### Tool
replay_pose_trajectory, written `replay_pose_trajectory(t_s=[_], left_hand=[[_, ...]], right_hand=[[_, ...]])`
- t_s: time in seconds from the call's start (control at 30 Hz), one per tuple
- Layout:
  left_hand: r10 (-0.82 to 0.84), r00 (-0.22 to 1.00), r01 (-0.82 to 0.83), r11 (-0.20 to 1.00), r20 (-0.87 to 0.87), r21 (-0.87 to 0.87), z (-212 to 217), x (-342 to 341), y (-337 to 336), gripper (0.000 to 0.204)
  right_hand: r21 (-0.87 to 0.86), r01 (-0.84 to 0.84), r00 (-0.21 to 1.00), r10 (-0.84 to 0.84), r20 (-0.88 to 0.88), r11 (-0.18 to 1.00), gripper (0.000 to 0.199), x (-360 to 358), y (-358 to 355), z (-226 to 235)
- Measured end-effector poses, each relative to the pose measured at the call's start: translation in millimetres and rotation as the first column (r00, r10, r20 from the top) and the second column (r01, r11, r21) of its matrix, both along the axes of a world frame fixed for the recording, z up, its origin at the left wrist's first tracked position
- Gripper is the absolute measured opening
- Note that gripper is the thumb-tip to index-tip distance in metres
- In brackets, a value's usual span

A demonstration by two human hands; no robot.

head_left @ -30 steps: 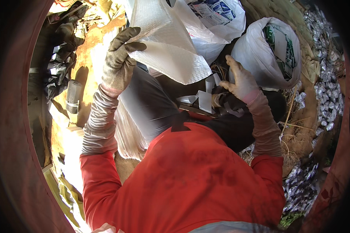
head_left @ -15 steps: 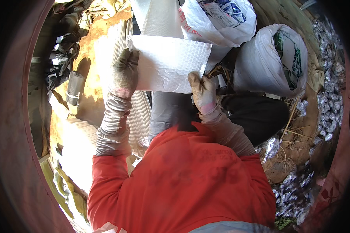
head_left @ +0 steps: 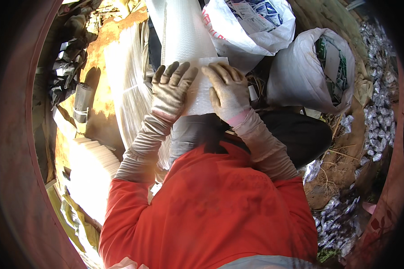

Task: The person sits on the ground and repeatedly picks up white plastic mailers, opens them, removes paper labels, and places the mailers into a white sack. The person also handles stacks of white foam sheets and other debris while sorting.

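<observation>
My left hand (head_left: 171, 92), in a dirty knit work glove, lies with its fingers spread over the left side of a bubble-wrap sheet (head_left: 202, 99) above my lap. Opposite it, my right hand (head_left: 229, 89), gloved as well, rests on the sheet's right side with its fingers stretched forward and thumb apart. Neither hand grips the sheet. Much of it is covered by the gloves; a pale strip shows past the right fingertips. Beyond the hands extends a long pale length of bubble wrap (head_left: 184, 36).
A white sack (head_left: 235, 42) of printed packets stands ahead on the right, beside another white sack (head_left: 296, 71) with green packets. Left lie a pale ribbed stack (head_left: 128, 85), a dark tied roll (head_left: 82, 101) and a sunlit stack (head_left: 90, 166). Silvery crumpled pieces (head_left: 379, 107) cover the far right.
Half a second ago both hands pinched the bubble-wrap sheet's edges and held it up, stretched wide. Now the hands are closer together, fingers extended, lying over the sheet.
</observation>
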State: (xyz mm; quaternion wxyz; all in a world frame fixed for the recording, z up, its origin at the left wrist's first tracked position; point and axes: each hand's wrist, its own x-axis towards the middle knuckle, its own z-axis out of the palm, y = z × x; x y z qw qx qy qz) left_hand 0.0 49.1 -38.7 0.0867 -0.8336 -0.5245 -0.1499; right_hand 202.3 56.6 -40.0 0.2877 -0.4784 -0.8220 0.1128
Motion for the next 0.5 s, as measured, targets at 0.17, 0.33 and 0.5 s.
replay_pose_trajectory(t_s=[0.17,0.33,0.5], left_hand=[[0.067,0.967,0.017,0.947,0.247,-0.321,-23.3,-6.6,-4.0,0.05],[0.503,0.83,-0.317,0.781,0.24,-0.539,-39.5,7.5,2.2,0.059],[0.781,0.273,-0.239,0.62,0.561,-0.747,-29.1,5.3,31.5,0.079]], right_hand=[[-0.14,-0.062,0.965,0.095,0.243,0.988,0.059,-20.7,7.3,-8.5],[-0.378,0.228,0.944,-0.109,0.31,0.897,0.079,-35.6,26.8,-14.0],[-0.537,0.269,0.963,-0.225,0.149,0.799,0.081,-39.9,47.0,-15.4]])
